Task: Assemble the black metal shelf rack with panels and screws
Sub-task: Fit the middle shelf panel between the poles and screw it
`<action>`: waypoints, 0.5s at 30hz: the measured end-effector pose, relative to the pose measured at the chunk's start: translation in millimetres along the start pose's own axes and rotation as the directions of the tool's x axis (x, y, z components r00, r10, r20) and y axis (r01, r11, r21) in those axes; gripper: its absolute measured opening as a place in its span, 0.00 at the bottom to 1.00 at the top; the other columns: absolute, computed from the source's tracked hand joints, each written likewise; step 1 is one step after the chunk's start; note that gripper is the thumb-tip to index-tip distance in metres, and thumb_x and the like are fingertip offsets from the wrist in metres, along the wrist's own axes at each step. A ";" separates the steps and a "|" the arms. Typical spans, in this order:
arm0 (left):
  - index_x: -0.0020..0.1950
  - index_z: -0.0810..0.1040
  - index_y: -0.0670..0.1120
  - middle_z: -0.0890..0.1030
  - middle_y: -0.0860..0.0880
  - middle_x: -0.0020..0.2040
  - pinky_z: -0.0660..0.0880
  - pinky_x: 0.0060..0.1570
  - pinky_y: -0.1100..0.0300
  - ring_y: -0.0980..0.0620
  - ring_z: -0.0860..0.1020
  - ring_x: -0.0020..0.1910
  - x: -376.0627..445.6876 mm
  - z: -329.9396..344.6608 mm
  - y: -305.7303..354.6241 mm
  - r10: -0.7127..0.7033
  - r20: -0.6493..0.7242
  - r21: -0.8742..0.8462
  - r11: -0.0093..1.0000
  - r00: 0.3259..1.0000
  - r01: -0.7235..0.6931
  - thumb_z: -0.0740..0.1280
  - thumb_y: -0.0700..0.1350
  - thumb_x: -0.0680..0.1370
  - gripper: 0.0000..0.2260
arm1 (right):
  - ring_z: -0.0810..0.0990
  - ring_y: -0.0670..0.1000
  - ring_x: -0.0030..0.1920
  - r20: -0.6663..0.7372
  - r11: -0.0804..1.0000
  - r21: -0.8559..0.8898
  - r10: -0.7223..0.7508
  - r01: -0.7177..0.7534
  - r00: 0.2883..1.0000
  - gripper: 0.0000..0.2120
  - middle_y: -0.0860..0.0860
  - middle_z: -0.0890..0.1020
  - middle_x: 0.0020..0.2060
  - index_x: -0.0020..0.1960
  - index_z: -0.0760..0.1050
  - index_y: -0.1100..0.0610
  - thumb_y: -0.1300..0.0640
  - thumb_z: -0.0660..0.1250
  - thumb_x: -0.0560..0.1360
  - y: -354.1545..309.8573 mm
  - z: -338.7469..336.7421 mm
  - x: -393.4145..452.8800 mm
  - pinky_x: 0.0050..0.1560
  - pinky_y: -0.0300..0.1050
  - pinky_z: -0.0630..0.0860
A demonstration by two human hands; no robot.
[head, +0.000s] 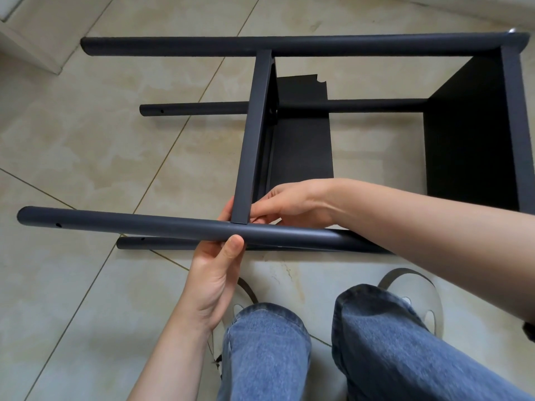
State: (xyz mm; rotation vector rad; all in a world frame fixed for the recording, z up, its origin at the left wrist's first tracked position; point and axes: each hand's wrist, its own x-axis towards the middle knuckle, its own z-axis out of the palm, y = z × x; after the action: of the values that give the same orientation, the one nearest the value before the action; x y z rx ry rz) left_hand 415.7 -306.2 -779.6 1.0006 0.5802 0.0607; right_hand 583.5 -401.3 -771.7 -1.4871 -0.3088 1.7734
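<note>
The black metal rack (289, 46) lies on its side on the tiled floor, its round posts running left to right. One shelf panel (469, 134) is fixed at the right end. A middle panel (254, 134) stands on edge between the far post and the near upper post (130, 224). My left hand (215, 273) grips that near post from below, thumb on its front, right where the panel meets it. My right hand (286, 202) reaches over the post and pinches at the panel's corner there; what its fingertips hold is hidden.
Two lower posts (188, 109) (133, 243) lie near the floor, with open screw holes at their left ends. My knees in blue jeans (266, 348) and light shoes (417, 293) sit just below the rack. A white wall corner (31, 50) stands at the upper left.
</note>
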 end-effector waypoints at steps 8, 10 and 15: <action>0.61 0.84 0.57 0.85 0.49 0.57 0.76 0.60 0.62 0.53 0.82 0.60 1.0 -1.4 -1.9 -0.001 -0.041 0.016 1.000 0.999 0.001 0.84 0.57 0.59 0.31 | 0.78 0.51 0.42 0.003 0.993 0.118 -0.008 0.008 1.000 0.09 0.53 0.80 0.42 0.42 0.82 0.57 0.56 0.67 0.78 1.6 -6.0 -4.3 0.54 0.47 0.76; 0.61 0.84 0.57 0.85 0.49 0.58 0.77 0.57 0.64 0.52 0.82 0.60 1.1 -1.4 -2.7 -0.009 -0.053 0.015 1.000 0.999 0.010 0.85 0.57 0.58 0.32 | 0.78 0.53 0.45 -0.007 0.993 0.119 0.004 -0.003 1.000 0.07 0.55 0.79 0.44 0.43 0.81 0.58 0.58 0.67 0.78 2.0 -7.4 -4.9 0.58 0.51 0.75; 0.68 0.78 0.51 0.85 0.46 0.57 0.77 0.57 0.64 0.50 0.82 0.60 1.5 -1.8 0.1 -0.012 -0.028 0.051 0.999 1.000 0.013 0.83 0.56 0.61 0.37 | 0.77 0.50 0.43 0.014 0.999 0.039 0.030 -0.030 0.999 0.21 0.52 0.77 0.37 0.28 0.78 0.53 0.52 0.67 0.79 -0.6 -3.9 -1.2 0.52 0.46 0.75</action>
State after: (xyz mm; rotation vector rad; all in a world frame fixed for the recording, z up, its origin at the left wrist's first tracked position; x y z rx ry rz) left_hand 416.1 -304.3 -780.9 1.0467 0.6161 0.0488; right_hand 587.3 -402.8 -771.5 -1.4605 -0.2585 1.8035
